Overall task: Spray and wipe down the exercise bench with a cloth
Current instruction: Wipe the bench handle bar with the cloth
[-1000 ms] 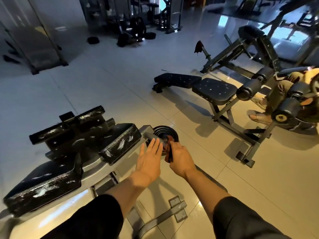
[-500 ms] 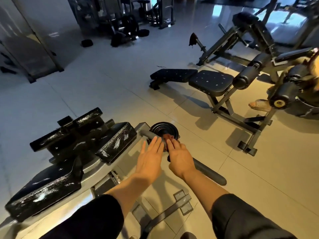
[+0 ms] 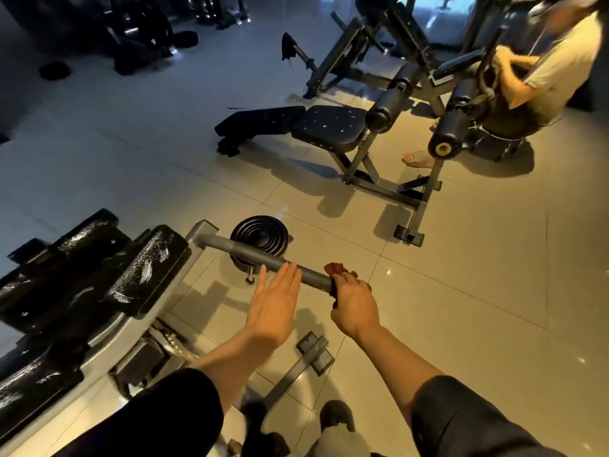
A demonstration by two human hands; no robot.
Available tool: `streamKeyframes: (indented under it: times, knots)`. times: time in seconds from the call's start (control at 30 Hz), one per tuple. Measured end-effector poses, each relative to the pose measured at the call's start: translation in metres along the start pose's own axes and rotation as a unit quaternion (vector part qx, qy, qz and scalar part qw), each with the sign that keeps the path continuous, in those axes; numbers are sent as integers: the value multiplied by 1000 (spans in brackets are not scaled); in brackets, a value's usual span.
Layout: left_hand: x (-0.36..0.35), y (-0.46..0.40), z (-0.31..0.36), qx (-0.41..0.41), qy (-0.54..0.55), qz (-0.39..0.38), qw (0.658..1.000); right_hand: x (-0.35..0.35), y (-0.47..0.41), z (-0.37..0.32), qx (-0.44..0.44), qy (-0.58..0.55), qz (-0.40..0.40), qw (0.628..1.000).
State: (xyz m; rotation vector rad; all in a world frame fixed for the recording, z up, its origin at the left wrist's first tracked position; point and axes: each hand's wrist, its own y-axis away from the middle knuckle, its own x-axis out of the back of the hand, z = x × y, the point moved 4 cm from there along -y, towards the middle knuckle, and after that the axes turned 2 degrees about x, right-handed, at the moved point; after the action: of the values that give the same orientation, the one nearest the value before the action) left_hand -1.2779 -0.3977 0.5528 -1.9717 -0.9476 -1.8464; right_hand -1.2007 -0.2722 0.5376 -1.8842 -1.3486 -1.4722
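Right hand [image 3: 354, 306] grips dark red cloth [image 3: 336, 270] wrapped round end of grey bar [image 3: 263, 258]. Left hand [image 3: 273, 308] flat, fingers straight, fingertips over bar, holding nothing. Wet black bench pads [image 3: 145, 268] left; weight plate [image 3: 258, 235] on floor behind bar.

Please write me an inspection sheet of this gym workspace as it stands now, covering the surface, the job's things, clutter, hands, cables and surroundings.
Surface: pale tiled floor, glossy, with reflections.
Job's things: red-brown cloth wrapped around the grey bar of the near machine; black pads at left show pale streaks. No spray bottle seen.
Clutter: stacked black weight plates on the floor under the bar.
Hands: right hand grips the cloth on the bar; left hand is flat, fingers straight, at the bar.
Cables: nothing seen.
Surroundings: black bench on the floor beyond; a seated person at upper right; dark equipment at the back.
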Motion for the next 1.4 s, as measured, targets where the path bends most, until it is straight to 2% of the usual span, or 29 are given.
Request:
streamKeyframes:
  times: [0.07,0.23,0.3,0.37,0.47,0.53,0.7,0.8,0.9,1.0,1.2,1.4]
  knots:
    - [2,-2,-2,-4,-3,-2,1000,2,-9,-16,-3,-36,13,999]
    - [7,-3,-9,-5,42,19,999,-6,-18,-53,82,-38,-10,996]
    - [10,-3,-19,16,62,47,997,-6,-15,-40,65,-39,-18,997]
    - [13,-4,-36,60,72,78,993,-1,-11,-21,10,-42,-16,999]
    - [10,-3,-54,98,81,71,989,5,-17,-25,-30,-39,-14,999]
    - [12,-5,-58,98,82,70,989,8,-30,-52,2,-56,-11,998]
    - [13,-10,-76,112,129,122,978,10,-47,-127,129,-85,-25,988]
    - [8,-8,-97,133,134,129,973,13,-54,-115,124,-39,-35,991]
    - [16,-6,-104,131,199,126,963,13,-56,-100,62,-21,-36,997]
    - [24,-4,-106,154,254,115,948,11,-60,-112,49,-5,-27,998]
    - [20,-9,-118,159,269,123,942,6,-76,-164,155,-45,2,987]
    - [17,-7,-114,120,244,144,952,2,-68,-133,202,49,-11,978]
